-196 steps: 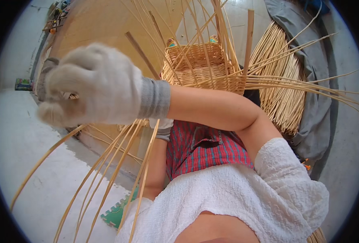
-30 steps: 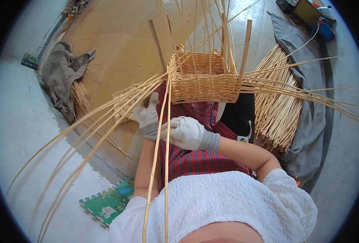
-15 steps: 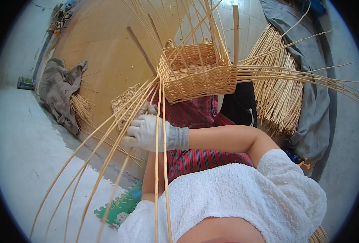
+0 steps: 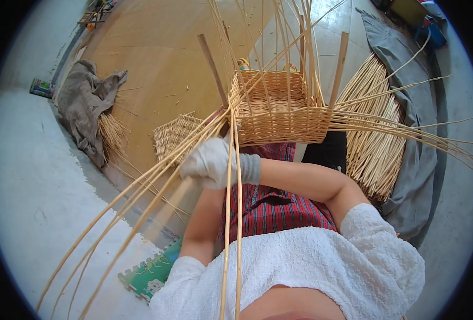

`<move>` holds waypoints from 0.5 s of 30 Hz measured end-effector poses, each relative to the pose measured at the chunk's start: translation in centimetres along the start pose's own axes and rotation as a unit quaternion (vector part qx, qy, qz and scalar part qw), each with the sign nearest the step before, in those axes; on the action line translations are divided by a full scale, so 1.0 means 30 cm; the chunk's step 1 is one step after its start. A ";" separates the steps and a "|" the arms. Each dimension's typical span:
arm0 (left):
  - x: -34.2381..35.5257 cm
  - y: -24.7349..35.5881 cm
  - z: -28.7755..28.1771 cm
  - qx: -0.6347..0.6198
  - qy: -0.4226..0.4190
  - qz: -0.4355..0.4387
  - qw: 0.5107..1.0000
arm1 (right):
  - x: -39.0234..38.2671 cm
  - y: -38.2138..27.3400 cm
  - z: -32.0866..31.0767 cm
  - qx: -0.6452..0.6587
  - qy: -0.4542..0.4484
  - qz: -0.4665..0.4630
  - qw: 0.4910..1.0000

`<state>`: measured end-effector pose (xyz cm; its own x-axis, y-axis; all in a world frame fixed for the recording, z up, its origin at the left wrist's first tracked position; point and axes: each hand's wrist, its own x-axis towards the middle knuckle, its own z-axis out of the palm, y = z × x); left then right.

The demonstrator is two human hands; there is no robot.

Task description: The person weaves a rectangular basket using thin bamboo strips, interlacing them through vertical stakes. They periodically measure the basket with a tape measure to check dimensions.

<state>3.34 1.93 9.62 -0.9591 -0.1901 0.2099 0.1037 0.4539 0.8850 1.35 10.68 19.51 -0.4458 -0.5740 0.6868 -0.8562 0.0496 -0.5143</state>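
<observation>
your curled right hand is gripping a blurred rod near the wicker basket (i can't tell your hidden left hand's grip).

1. Twelve is straight ahead of the weaver; I see a pale, rectangular wicker basket there, mouth up, walls low and tightly woven.
2. Flat wooden stakes rise at its corners, some leaning outward.
3. Loose strands fan from its right side toward three and four o'clock.
4. More canes sweep from its left corner toward seven; two rods run to six.
5. One blurred strand slants toward seven from the gloved right hand.
</observation>
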 end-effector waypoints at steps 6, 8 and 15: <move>0.078 -0.047 -0.050 0.050 -0.069 0.001 0.996 | -0.082 0.106 -0.025 -0.012 -0.124 0.136 0.983; 0.075 -0.059 -0.054 0.079 -0.080 0.018 0.994 | -0.099 0.077 -0.008 -0.019 -0.116 0.168 0.979; 0.032 -0.076 -0.078 0.320 -0.128 0.160 0.925 | -0.156 0.058 0.083 -0.103 -0.190 0.171 0.961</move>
<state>2.78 -1.31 8.78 -0.9460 0.2173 0.2405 0.2933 0.8896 0.3502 2.59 11.41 14.12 -0.6163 -0.7505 0.2386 -0.7276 0.4267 -0.5372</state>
